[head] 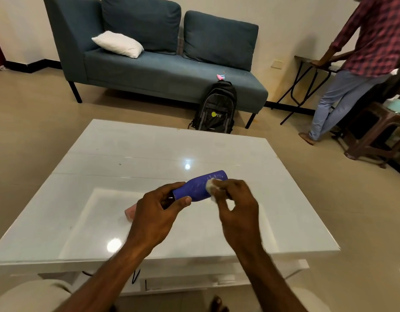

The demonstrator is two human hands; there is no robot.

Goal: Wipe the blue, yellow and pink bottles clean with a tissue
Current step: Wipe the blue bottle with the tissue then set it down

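Note:
A blue bottle (pixel 200 186) is held sideways above the white table (pixel 127 158), its base pointing away to the right. My left hand (pixel 157 212) grips its neck end. My right hand (pixel 235 203) presses a crumpled white tissue (pixel 211 184) against the bottle's side. A pink bottle (pixel 129 213) lies on the table, mostly hidden behind my left hand. No yellow bottle is visible.
A blue sofa (pixel 163 70) with a white pillow stands behind the table, and a black backpack (pixel 215 109) leans on it. A person in a checked shirt (pixel 370 41) stands at the right by a folding table. A brown stool (pixel 379 131) is at the right edge.

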